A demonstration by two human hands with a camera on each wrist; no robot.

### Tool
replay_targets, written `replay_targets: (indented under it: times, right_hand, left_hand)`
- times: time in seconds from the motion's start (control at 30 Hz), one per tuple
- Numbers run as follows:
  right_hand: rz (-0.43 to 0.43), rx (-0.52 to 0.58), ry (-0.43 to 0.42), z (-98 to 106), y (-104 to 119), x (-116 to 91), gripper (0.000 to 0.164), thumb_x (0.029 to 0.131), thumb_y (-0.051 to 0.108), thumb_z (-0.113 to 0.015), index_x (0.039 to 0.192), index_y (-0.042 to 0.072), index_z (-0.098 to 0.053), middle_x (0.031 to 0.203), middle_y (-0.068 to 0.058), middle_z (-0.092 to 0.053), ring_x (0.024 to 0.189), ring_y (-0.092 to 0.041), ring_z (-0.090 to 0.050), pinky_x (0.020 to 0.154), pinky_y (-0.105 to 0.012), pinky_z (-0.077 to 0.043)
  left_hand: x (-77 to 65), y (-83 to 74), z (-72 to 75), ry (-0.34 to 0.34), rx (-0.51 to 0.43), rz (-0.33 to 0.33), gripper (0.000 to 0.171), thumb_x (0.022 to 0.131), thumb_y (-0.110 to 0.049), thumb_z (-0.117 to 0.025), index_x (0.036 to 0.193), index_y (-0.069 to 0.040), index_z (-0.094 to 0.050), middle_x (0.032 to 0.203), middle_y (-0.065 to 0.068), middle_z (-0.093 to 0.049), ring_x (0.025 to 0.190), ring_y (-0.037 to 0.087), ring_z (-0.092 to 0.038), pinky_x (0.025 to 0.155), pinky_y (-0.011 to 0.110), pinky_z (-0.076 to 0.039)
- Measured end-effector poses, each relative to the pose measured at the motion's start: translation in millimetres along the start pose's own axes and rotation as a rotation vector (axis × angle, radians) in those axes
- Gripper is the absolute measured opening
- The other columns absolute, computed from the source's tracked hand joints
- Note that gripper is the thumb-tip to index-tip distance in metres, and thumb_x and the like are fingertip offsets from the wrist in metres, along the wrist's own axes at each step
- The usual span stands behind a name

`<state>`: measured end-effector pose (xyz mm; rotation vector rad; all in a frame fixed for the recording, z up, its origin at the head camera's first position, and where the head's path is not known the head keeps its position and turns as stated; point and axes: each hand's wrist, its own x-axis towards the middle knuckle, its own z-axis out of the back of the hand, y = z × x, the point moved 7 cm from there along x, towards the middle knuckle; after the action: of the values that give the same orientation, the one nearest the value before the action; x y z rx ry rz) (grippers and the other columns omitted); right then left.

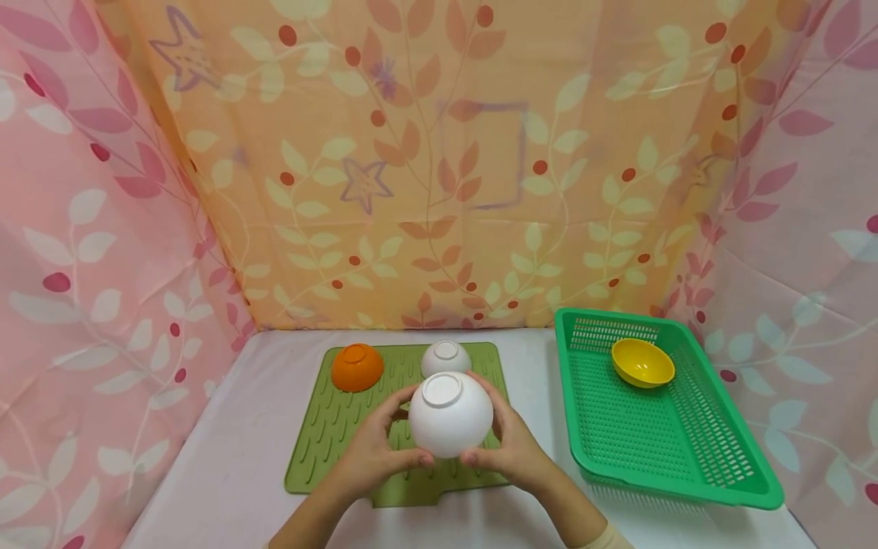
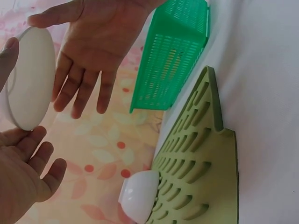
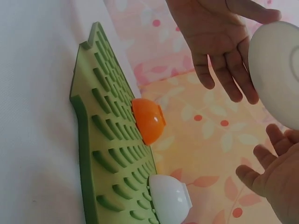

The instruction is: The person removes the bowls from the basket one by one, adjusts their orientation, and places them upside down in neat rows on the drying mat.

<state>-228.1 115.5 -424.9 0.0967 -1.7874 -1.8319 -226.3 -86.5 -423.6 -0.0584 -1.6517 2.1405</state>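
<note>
Between my two hands a white bowl (image 1: 450, 423) is held upside down, its round foot facing up, above the green drying mat (image 1: 329, 435). My left hand (image 1: 373, 450) grips its left side, thumb on the near wall and fingers around the far side. On the opposite side, my right hand (image 1: 514, 450) holds it the same way. The left wrist view shows the bowl (image 2: 35, 79) clear of the mat, with fingers at its rim. Behind it a second white bowl (image 1: 446, 355) sits upside down on the mat, partly hidden. An orange bowl (image 1: 358, 370) rests inverted at the mat's back left.
A green perforated basket (image 1: 572, 427) stands on the right of the white-covered table (image 1: 226, 442). Inside it, toward the back, lies a yellow bowl (image 1: 643, 363) with its opening up. Patterned cloth (image 1: 425, 168) hangs at the back and both sides.
</note>
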Motion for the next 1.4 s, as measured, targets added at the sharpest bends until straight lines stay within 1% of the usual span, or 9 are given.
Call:
replay_targets:
  times: [0.1, 0.2, 0.33, 0.47, 0.7, 0.8, 1.0, 1.23, 1.4]
  right_hand:
    - [0.011, -0.089, -0.051, 1, 3, 1, 0.102, 0.079, 0.032, -0.090, 0.161, 0.015, -0.030, 0.153, -0.002, -0.049, 0.141, -0.023, -0.046, 0.113, -0.066, -0.028]
    - [0.015, -0.147, -0.098, 2, 6, 2, 0.101, 0.076, 0.031, -0.093, 0.158, 0.016, -0.036, 0.153, 0.002, -0.049, 0.141, -0.023, -0.044, 0.113, -0.072, -0.023]
    - [0.030, -0.168, -0.111, 0, 8, 2, 0.099, 0.074, 0.023, -0.094, 0.156, 0.018, -0.039, 0.153, 0.003, -0.048, 0.139, -0.024, -0.046, 0.113, -0.072, -0.022]
    - [0.047, -0.203, -0.109, -1, 10, 3, 0.098, 0.073, 0.019, -0.094, 0.155, 0.026, -0.041, 0.153, 0.004, -0.047, 0.139, -0.023, -0.047, 0.112, -0.073, -0.023]
    - [-0.025, -0.300, -0.113, -6, 5, 7, 0.098, 0.072, 0.027, -0.095, 0.154, 0.033, -0.043, 0.154, 0.007, -0.045, 0.141, -0.026, -0.044, 0.111, -0.075, -0.027]
    - [-0.041, -0.318, -0.112, -10, 3, 14, 0.097, 0.070, 0.030, -0.096, 0.152, 0.037, -0.044, 0.154, 0.008, -0.043, 0.143, -0.026, -0.041, 0.111, -0.073, -0.029]
    - [-0.048, -0.318, -0.104, -21, 0, 31, 0.097, 0.069, 0.029, -0.097, 0.150, 0.037, -0.046, 0.155, 0.009, -0.042, 0.147, -0.024, -0.036, 0.113, -0.071, -0.029]
    - [-0.086, -0.316, -0.068, -37, -10, 52, 0.097, 0.069, 0.035, -0.096, 0.151, 0.040, -0.043, 0.157, 0.005, -0.043, 0.146, -0.024, -0.039, 0.113, -0.069, -0.032]
    - [-0.137, -0.326, -0.047, -50, -25, 67, 0.096, 0.069, 0.035, -0.097, 0.150, 0.040, -0.044, 0.151, 0.012, -0.048, 0.144, -0.023, -0.042, 0.114, -0.066, -0.034]
  left_hand:
    - [-0.9, -1.7, 3.8, -0.013, 0.003, 0.001, 0.092, 0.071, -0.022, -0.095, 0.150, -0.030, -0.048, 0.147, -0.005, -0.055, 0.120, 0.029, -0.057, 0.101, 0.060, -0.042]
    - [-1.4, -2.9, 8.0, -0.024, 0.011, 0.007, 0.092, 0.072, -0.024, -0.095, 0.150, -0.032, -0.047, 0.147, -0.005, -0.055, 0.120, 0.030, -0.056, 0.097, 0.058, -0.046]
    - [-2.6, -3.8, 12.1, -0.034, 0.051, 0.006, 0.093, 0.071, -0.023, -0.096, 0.149, -0.034, -0.047, 0.146, -0.005, -0.056, 0.120, 0.030, -0.057, 0.092, 0.053, -0.050]
    - [-3.4, -4.3, 14.8, -0.045, 0.101, 0.000, 0.092, 0.071, -0.025, -0.096, 0.149, -0.034, -0.048, 0.147, -0.005, -0.056, 0.121, 0.030, -0.057, 0.093, 0.056, -0.050]
    - [-3.2, -5.5, 26.4, -0.051, 0.204, -0.017, 0.094, 0.067, -0.041, -0.096, 0.148, -0.032, -0.049, 0.146, -0.006, -0.053, 0.126, 0.025, -0.053, 0.102, 0.055, -0.045]
    - [-2.0, -6.5, 33.5, -0.030, 0.221, -0.032, 0.094, 0.068, -0.039, -0.095, 0.149, -0.029, -0.048, 0.147, -0.005, -0.052, 0.130, 0.025, -0.050, 0.103, 0.055, -0.044]
    - [0.0, -1.9, 53.4, -0.021, 0.264, -0.034, 0.094, 0.068, -0.034, -0.096, 0.149, -0.025, -0.048, 0.149, -0.001, -0.051, 0.133, 0.028, -0.049, 0.105, 0.060, -0.043]
    - [1.9, 8.6, 81.2, -0.020, 0.308, 0.025, 0.096, 0.069, -0.038, -0.095, 0.150, -0.029, -0.045, 0.152, 0.002, -0.047, 0.130, 0.035, -0.051, 0.101, 0.073, -0.042]
    - [-1.2, 20.9, 100.0, -0.032, 0.351, 0.074, 0.097, 0.069, -0.041, -0.095, 0.151, -0.030, -0.045, 0.150, 0.002, -0.050, 0.129, 0.038, -0.054, 0.098, 0.069, -0.046]
